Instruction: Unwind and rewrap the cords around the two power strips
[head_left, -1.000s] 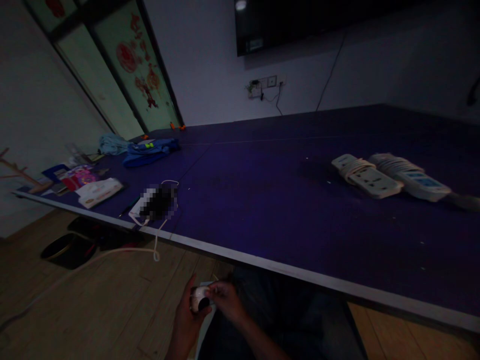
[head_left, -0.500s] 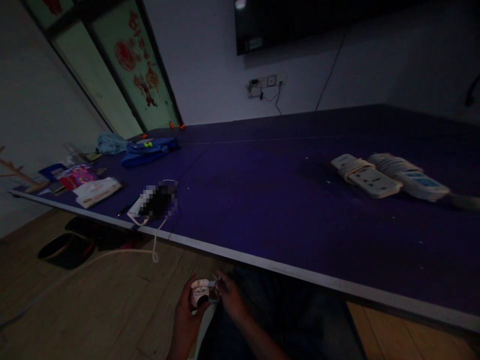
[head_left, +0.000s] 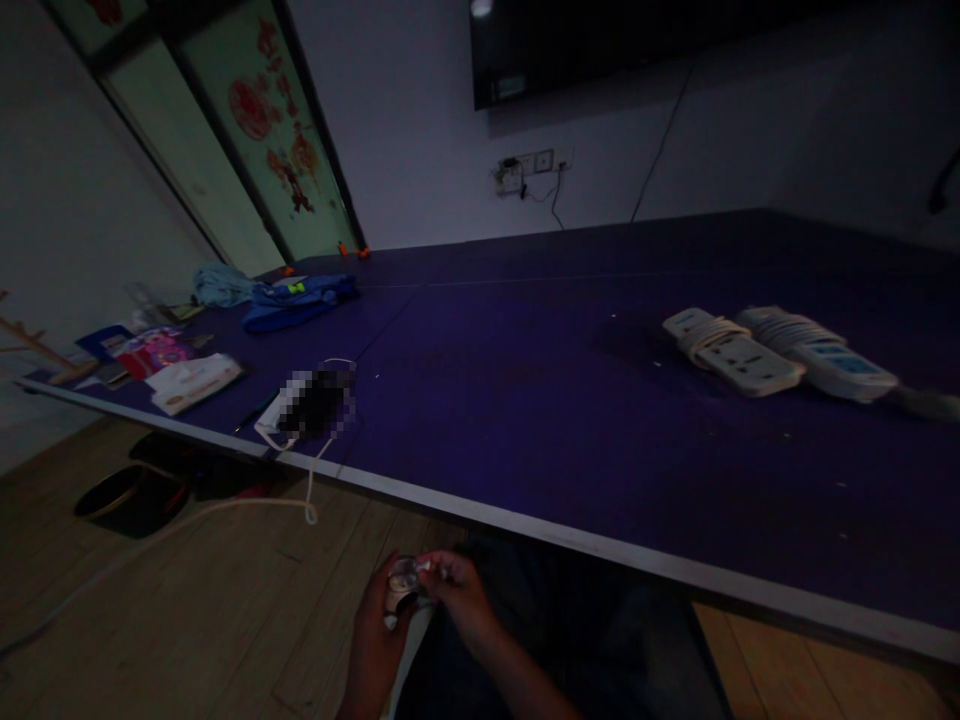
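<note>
My left hand is wrapped round a small white rounded case, held low in front of the table edge, above my lap. The case looks like an earbud case, with a pale upper part and a dark patch below, but the dim light blurs its details. My right hand is at the case's right side, its fingertips pinched together against it. A bit of something small and white shows at those fingertips; its kind cannot be made out.
The purple table has a pale front edge. Two cord-wrapped power strips lie at right. Toward the left are a pixelated device with a white cable, a tissue pack and blue clothing. A dark bin stands on the floor.
My right hand has moved slightly left, closer to the case, so its fingertips now overlap the case's right side. The case has turned a little in my left hand.
</note>
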